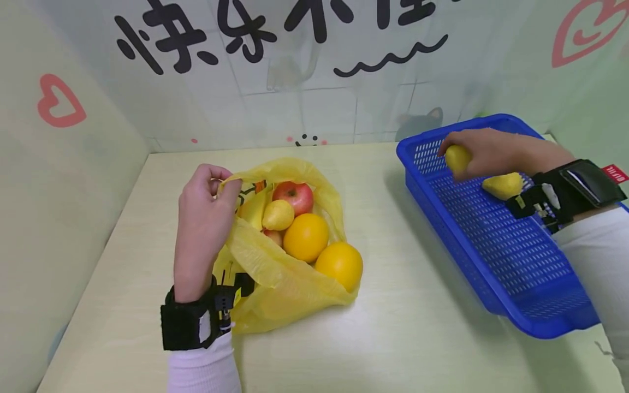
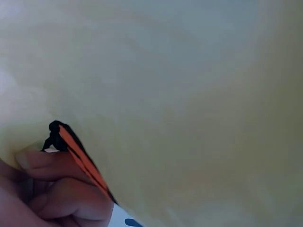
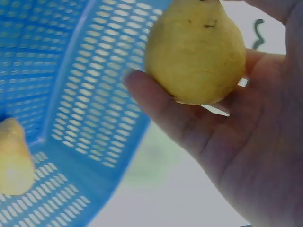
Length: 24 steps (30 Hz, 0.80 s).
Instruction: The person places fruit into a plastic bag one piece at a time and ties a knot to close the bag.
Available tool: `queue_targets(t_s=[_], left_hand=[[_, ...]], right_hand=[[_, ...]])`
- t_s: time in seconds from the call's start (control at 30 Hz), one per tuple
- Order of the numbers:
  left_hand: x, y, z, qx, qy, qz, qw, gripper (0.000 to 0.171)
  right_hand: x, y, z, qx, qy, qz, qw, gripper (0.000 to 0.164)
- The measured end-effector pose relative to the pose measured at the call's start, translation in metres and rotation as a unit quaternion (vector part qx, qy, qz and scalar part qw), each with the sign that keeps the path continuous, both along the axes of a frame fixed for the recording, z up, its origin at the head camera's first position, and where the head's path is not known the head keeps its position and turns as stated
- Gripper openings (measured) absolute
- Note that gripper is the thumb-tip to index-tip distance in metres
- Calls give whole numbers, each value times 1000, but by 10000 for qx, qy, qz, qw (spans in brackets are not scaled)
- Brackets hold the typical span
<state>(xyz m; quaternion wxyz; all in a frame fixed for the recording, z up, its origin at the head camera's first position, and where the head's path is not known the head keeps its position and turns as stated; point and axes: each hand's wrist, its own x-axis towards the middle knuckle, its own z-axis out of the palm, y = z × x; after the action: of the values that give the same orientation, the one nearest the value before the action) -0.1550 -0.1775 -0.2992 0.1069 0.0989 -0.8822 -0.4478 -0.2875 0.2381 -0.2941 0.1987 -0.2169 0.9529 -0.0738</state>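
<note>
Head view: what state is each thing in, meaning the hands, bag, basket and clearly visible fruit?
Yellow bag: mouth open
Blue basket: upright, uncovered
Left hand: pinching the yellow bag's edge
Right hand: gripping a pear
Held pear: whole, in the right hand
Other pear: lying in the blue basket
Bagged pear: in the yellow bag
Red apple: in the yellow bag
Inner orange: in the yellow bag
Outer orange: at the yellow bag's rim

Well left of the basket (image 1: 496,245), the left hand (image 1: 208,213) pinches with curled fingers (image 2: 78,196), its forearm (image 1: 202,363) pointing forward. Over the basket's far part, the right hand (image 1: 491,152) grips, its forearm (image 1: 597,256) slanting across from the right.
</note>
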Motion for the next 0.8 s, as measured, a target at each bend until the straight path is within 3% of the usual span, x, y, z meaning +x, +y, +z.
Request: queue_targets(t_s=[0.1,0.37,0.57,0.8], left_hand=[[0,0,0,10,-10,5,10000,26],[1,-1,0,53,-42,-31,10000,28],[0,0,0,23,-31,-28,10000,26],[0,1,1,-39,7,6,10000,26]], right_hand=[[1,-7,11,-141,254,-60,9996,62],[14,-35,28,-1102,700,-161,9913,64],[23,-65,33,-1454,1078,434,9825,60],[37,-106,35,-1701,1177,1219,9708,56]])
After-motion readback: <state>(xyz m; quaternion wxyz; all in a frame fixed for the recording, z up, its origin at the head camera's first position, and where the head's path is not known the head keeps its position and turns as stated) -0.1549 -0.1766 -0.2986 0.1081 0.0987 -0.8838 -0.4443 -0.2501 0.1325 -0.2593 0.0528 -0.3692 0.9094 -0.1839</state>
